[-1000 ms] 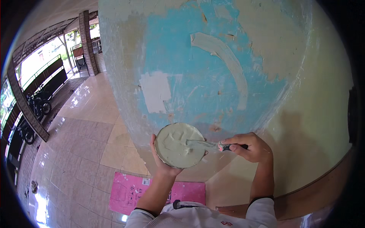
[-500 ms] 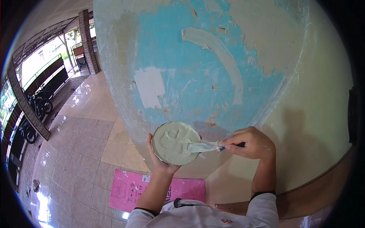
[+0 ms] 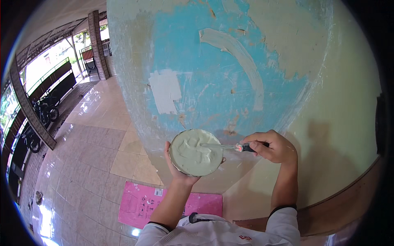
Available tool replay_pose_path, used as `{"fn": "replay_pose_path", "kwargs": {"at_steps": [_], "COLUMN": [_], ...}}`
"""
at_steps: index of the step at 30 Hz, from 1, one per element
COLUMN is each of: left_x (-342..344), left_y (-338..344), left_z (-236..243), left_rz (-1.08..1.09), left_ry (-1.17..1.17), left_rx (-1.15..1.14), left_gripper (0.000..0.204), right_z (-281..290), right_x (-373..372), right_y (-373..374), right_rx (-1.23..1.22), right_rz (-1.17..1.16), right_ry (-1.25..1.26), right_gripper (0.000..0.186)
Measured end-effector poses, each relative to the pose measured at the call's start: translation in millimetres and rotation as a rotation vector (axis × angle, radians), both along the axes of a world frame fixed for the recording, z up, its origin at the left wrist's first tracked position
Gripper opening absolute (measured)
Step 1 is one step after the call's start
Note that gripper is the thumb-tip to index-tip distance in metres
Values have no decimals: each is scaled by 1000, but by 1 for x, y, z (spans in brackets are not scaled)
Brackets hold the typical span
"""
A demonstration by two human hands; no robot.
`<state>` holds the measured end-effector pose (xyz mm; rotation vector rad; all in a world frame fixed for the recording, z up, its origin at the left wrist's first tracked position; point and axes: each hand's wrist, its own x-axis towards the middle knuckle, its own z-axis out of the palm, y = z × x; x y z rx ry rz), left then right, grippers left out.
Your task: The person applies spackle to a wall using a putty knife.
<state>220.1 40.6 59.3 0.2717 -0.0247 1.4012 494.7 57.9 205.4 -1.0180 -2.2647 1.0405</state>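
Observation:
My left hand (image 3: 180,174) grips a round container of pale grey-green putty (image 3: 191,158) from beneath and the side, its open top facing up. In my right hand (image 3: 271,146) is the dark handle of a putty knife (image 3: 223,146), fingers closed round it. The blade, smeared with putty, is turned nearly edge-on and its end lies in the putty. Ahead stands a wall (image 3: 209,90) with worn blue paint, a curved putty stroke (image 3: 246,61) and a whitish square patch (image 3: 165,92).
Below my arms a flat pink cardboard sheet (image 3: 205,205) lies on the tiled floor (image 3: 92,164). A yellowish wall (image 3: 344,115) with a brown base strip (image 3: 336,205) rises at the right. A pillar (image 3: 30,104) and parked motorcycles (image 3: 47,110) are at far left.
The knife's blade has turned from flat to nearly edge-on in the putty, and my right hand has rotated with it. The container has shifted slightly right and up in the picture.

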Motion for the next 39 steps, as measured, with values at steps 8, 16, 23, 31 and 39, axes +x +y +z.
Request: {"fn": "replay_pose_path", "kwargs": {"at_steps": [8, 16, 23, 31, 39], "left_x": [-10, 4, -18, -54, -74], "left_y": [0, 10, 27, 28, 25], "left_z": [14, 10, 11, 17, 33], "left_rz": [82, 569, 676, 572, 547], "left_ry": [23, -20, 1, -52, -62], "left_rx": [22, -8, 70, 12, -53], "left_gripper": [82, 82, 84, 85, 87], "right_z": [14, -3, 15, 47, 44], "right_x": [-17, -78, -117, -121, -127], "right_y": [-29, -39, -44, -25, 7], "right_rx": [422, 820, 791, 622, 130], "right_rz": [-170, -230, -184, 1, 39], "right_ry": [-290, -472, -664, -423, -103], "right_gripper": [23, 17, 11, 22, 25]}}
